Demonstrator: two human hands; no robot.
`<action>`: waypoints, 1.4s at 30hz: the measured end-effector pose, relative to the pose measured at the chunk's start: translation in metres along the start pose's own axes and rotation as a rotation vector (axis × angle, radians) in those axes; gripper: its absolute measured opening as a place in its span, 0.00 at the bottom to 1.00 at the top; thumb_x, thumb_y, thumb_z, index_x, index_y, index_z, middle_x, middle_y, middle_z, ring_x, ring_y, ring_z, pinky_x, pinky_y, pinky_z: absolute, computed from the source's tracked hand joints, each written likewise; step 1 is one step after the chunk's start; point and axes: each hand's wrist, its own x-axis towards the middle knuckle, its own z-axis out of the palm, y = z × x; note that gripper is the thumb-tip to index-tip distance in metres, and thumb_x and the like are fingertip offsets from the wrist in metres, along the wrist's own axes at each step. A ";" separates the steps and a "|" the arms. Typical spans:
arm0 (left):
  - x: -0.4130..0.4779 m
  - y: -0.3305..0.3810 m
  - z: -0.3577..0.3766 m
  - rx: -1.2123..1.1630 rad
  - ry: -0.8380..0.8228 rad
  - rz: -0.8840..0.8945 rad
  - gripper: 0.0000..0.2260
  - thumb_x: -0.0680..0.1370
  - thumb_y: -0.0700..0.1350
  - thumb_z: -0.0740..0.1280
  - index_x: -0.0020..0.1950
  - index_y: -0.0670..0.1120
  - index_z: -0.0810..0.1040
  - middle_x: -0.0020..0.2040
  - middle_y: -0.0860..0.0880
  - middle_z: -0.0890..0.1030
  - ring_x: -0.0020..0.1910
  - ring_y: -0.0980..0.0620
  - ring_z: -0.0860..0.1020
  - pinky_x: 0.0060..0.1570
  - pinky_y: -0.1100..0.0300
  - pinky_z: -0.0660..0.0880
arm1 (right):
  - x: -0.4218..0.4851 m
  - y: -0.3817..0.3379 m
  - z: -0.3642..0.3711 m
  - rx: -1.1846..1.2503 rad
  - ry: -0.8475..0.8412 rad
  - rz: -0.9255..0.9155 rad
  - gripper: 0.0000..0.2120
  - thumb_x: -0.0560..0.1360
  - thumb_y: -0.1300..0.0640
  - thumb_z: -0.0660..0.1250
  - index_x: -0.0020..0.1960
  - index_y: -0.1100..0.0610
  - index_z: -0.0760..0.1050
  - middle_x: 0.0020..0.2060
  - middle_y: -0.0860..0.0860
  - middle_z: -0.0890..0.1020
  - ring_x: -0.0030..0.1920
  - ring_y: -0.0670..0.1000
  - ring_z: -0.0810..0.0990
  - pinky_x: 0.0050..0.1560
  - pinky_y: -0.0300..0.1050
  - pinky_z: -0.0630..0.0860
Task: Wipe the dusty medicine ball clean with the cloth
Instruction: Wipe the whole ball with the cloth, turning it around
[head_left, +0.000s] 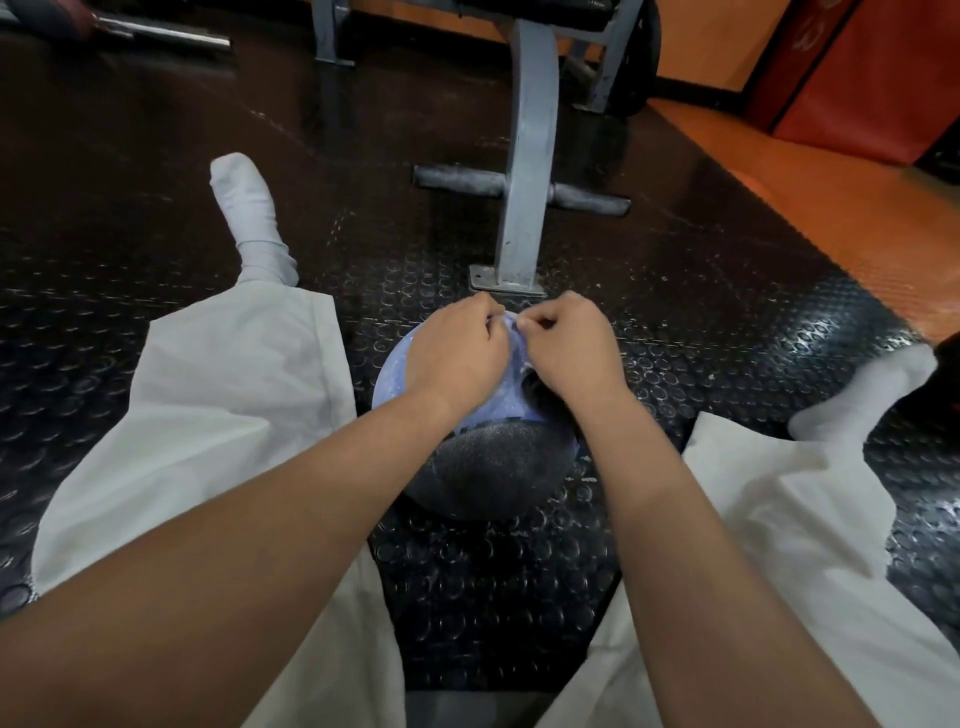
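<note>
Medicine ball: between my legs, beneath both hands. Left hand, right hand: each pinching the pale-blue cloth atop it.

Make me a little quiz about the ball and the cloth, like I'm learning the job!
1. True or false: the cloth lies over part of the medicine ball.
2. Look at the left hand and the right hand. Which is pinching the cloth? A) only the left B) only the right C) both
3. Fill in: the ball sits on the black studded ____ in front of the person.

Key: 1 true; 2 C; 3 floor
</note>
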 end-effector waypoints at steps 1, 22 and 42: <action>0.000 -0.001 0.000 -0.006 0.002 -0.003 0.13 0.82 0.44 0.56 0.60 0.46 0.77 0.56 0.50 0.80 0.48 0.53 0.74 0.43 0.58 0.66 | 0.007 -0.004 0.000 -0.012 -0.029 0.015 0.16 0.76 0.60 0.65 0.30 0.54 0.75 0.38 0.53 0.79 0.46 0.55 0.79 0.47 0.48 0.75; 0.007 0.002 0.000 0.006 -0.006 -0.045 0.13 0.83 0.44 0.54 0.56 0.43 0.77 0.55 0.46 0.81 0.50 0.47 0.75 0.45 0.56 0.66 | -0.011 -0.001 0.025 0.062 0.273 0.197 0.11 0.77 0.57 0.61 0.47 0.54 0.82 0.51 0.52 0.77 0.53 0.57 0.74 0.53 0.52 0.72; 0.017 -0.003 -0.002 0.023 -0.034 -0.072 0.13 0.82 0.43 0.54 0.59 0.43 0.76 0.59 0.45 0.79 0.54 0.43 0.76 0.49 0.52 0.70 | 0.002 0.002 0.029 0.086 0.097 0.219 0.17 0.78 0.53 0.56 0.64 0.50 0.77 0.63 0.51 0.77 0.61 0.57 0.73 0.63 0.56 0.69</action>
